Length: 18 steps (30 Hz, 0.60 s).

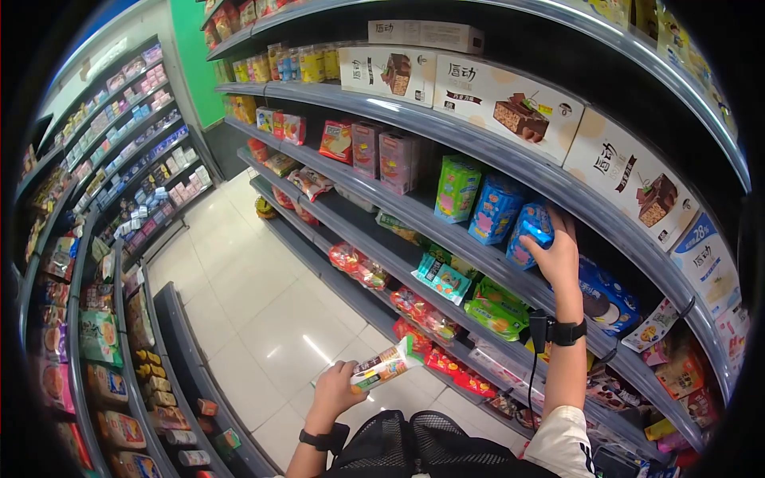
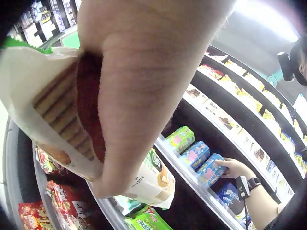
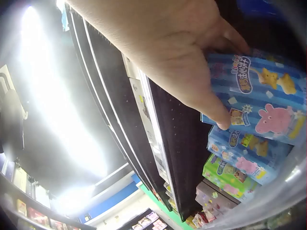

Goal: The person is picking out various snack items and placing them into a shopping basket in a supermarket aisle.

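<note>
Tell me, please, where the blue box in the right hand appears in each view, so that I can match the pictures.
Head: right of centre, about mid-height; the blue box in the right hand.
Left wrist: lower right of centre; the blue box.
Right wrist: at the right, slightly above mid-height; the blue box.
Shared landmark: the green box, with a second blue box between them, in all three views.

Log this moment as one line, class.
left hand: holds white packet | right hand: grips blue box | alongside: another blue box, green box
</note>
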Each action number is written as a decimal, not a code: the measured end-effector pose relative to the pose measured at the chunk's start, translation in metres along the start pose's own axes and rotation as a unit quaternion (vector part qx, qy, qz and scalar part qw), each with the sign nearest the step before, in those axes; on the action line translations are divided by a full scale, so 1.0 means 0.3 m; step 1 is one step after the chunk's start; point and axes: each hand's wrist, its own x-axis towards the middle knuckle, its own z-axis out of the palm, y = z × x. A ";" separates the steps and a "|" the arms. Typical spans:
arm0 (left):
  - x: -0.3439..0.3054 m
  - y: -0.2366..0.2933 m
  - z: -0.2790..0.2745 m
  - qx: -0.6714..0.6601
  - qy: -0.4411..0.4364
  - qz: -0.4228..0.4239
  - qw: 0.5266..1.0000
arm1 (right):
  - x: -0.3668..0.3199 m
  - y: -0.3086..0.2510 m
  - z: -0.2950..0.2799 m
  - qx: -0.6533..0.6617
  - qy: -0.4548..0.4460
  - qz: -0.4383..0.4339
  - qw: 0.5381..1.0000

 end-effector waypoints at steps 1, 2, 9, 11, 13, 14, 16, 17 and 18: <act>0.013 0.002 0.001 0.000 -0.001 0.000 1.000 | 0.008 0.026 0.025 -0.017 0.020 -0.012 1.000; 0.026 0.006 0.003 -0.014 0.009 0.003 1.000 | 0.013 0.043 0.046 -0.034 0.040 -0.025 0.998; 0.074 -0.046 -0.041 -0.036 0.015 0.025 0.999 | -0.013 0.010 0.090 -0.006 0.066 -0.003 0.998; 0.078 -0.077 -0.050 -0.030 0.010 0.030 0.999 | -0.041 -0.004 0.114 -0.040 0.100 -0.015 0.994; 0.082 -0.098 -0.081 -0.019 -0.009 0.026 0.999 | -0.071 -0.070 0.127 -0.070 0.153 -0.033 0.985; 0.082 -0.116 -0.090 -0.018 -0.006 0.022 1.000 | -0.093 -0.112 0.128 -0.065 0.151 -0.036 0.986; 0.080 -0.159 -0.103 -0.021 -0.016 0.029 0.999 | -0.151 -0.186 0.141 -0.095 0.200 -0.085 0.972; 0.082 -0.180 -0.109 -0.019 -0.013 0.024 0.999 | -0.188 -0.223 0.156 -0.053 0.188 -0.091 0.977; 0.077 -0.200 -0.116 -0.023 -0.022 0.029 0.999 | -0.231 -0.257 0.179 -0.010 0.173 -0.097 0.980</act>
